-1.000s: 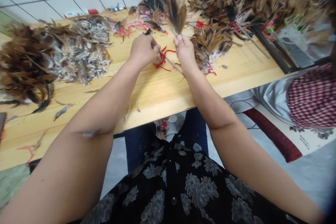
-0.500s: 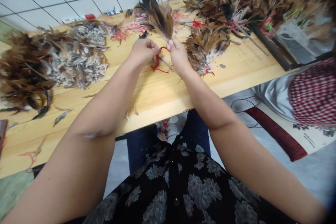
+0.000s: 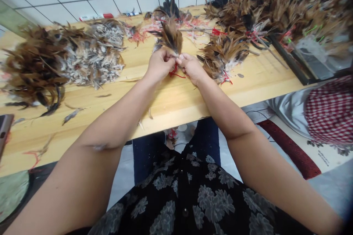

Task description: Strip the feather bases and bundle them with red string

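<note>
A small bundle of brown and black feathers stands fanned upward between my hands, its quill ends pinched at the fingertips. My left hand is closed at the base of the bundle, with red string at its fingertips and hanging below onto the table. Closed as well, my right hand touches the left fingertips and grips the feather base from the right. The fingers hide the exact binding point. Just right of my right hand lies another brown feather bunch with red string at its lower end.
Brown feathers and grey-white feathers are heaped on the left of the wooden table. More feather bunches line the back right, near a dark-edged tray. A marker lies by the tiled wall. A checkered cloth is at right.
My hands have come together, my left moving right to the feather base. The feather bundle is lower and more upright. The red string loop between my hands has closed up. The view has shifted slightly.
</note>
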Demonstrator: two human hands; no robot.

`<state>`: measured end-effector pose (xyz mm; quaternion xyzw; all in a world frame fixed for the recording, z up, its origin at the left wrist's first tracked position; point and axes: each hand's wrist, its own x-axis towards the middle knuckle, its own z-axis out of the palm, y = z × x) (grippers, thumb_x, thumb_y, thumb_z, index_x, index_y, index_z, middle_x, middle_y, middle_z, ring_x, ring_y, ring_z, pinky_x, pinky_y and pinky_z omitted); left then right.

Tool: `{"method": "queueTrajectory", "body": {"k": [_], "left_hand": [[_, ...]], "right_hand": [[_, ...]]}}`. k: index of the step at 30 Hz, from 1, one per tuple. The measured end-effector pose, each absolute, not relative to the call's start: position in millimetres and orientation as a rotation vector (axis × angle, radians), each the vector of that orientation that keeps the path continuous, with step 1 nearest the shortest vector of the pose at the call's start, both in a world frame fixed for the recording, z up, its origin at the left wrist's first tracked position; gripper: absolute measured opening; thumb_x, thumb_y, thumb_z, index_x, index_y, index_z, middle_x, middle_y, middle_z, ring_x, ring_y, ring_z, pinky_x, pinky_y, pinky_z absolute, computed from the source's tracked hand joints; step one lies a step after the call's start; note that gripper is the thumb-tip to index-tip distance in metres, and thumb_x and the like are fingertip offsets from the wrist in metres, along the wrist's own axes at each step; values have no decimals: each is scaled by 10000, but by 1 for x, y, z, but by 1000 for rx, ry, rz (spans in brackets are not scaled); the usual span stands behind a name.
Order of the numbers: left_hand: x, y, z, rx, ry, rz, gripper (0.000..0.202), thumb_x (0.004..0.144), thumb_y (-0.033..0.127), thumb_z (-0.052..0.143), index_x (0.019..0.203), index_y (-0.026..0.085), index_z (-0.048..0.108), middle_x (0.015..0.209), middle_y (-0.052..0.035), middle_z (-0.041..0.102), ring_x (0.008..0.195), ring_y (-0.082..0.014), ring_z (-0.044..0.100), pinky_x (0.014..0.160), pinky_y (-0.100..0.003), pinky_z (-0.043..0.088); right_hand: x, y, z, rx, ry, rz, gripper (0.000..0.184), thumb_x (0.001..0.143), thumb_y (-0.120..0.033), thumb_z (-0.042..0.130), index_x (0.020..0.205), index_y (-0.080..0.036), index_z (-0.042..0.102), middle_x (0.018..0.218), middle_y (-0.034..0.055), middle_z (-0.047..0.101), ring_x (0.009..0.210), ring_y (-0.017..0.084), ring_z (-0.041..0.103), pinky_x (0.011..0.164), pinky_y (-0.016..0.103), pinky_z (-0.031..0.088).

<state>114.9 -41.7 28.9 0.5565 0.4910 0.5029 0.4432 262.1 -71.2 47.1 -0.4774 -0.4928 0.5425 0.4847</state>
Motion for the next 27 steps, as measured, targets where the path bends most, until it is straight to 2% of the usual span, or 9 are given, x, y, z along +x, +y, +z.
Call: {"method": "queueTrajectory", "body": {"k": [5, 8, 11, 14, 16, 18, 22, 25, 27], "left_hand": [[118, -46, 32, 1390, 1164, 1231, 344, 945, -101, 795, 810, 199, 695, 752, 17, 717, 657, -143, 641, 631, -223, 493], [118, -50, 35, 1356, 1138, 1229, 321, 957, -96, 766, 827, 194, 720, 790, 1, 753, 657, -156, 654, 661, -242, 524], [118, -53, 38, 1396, 1146, 1252, 289, 918, -92, 768, 841, 187, 767, 834, -16, 786, 718, -179, 693, 729, -262, 557], [119, -56, 41, 1466, 1169, 1241, 263, 861, -73, 776, 798, 182, 781, 782, -12, 754, 743, -202, 694, 751, -275, 550], [120, -59, 44, 1437, 1151, 1234, 239, 838, -50, 766, 780, 182, 772, 762, -14, 745, 753, -210, 701, 737, -272, 542], [120, -61, 48, 1339, 1111, 1229, 201, 834, -9, 774, 797, 187, 760, 759, -18, 746, 730, -204, 693, 699, -260, 533], [115, -63, 56, 1134, 1079, 1235, 215, 821, 70, 856, 762, 196, 694, 716, -6, 679, 618, -147, 600, 602, -213, 478], [105, -61, 65, 997, 1081, 1273, 241, 807, 71, 833, 716, 189, 643, 723, -9, 654, 622, -113, 595, 595, -172, 466], [95, -58, 70, 915, 1084, 1293, 225, 798, 68, 807, 719, 187, 633, 739, -16, 668, 652, -111, 637, 634, -165, 516]], "right_hand": [[267, -54, 26, -1140, -1212, 1285, 486, 1282, -244, 611, 836, -254, 417, 813, -73, 411, 730, 94, 381, 747, 177, 439], [271, -44, 14, -1158, -1313, 1170, 488, 1278, -197, 560, 829, -267, 382, 837, -58, 412, 752, 115, 413, 774, 212, 456], [278, -39, 11, -1192, -1529, 927, 468, 1221, -119, 568, 813, -270, 397, 912, -21, 496, 859, 157, 511, 921, 286, 536], [284, -38, 14, -1212, -1745, 709, 450, 1156, -86, 584, 787, -276, 409, 981, 23, 575, 990, 207, 591, 1077, 369, 567], [286, -40, 16, -1222, -1778, 660, 464, 1141, -100, 605, 761, -277, 404, 951, 25, 563, 967, 210, 580, 1041, 367, 563], [285, -44, 18, -1208, -1699, 723, 472, 1146, -108, 602, 749, -270, 406, 874, 2, 510, 877, 187, 522, 914, 319, 536], [280, -55, 28, -1168, -1318, 1063, 470, 1207, -124, 530, 775, -254, 396, 742, -51, 398, 700, 141, 353, 671, 215, 379], [276, -61, 40, -1151, -1094, 1201, 512, 1249, -122, 520, 769, -244, 389, 742, -62, 401, 665, 115, 311, 629, 194, 308], [276, -62, 47, -1143, -1024, 1199, 529, 1264, -113, 507, 762, -240, 397, 761, -56, 424, 668, 109, 321, 632, 196, 300]]}}
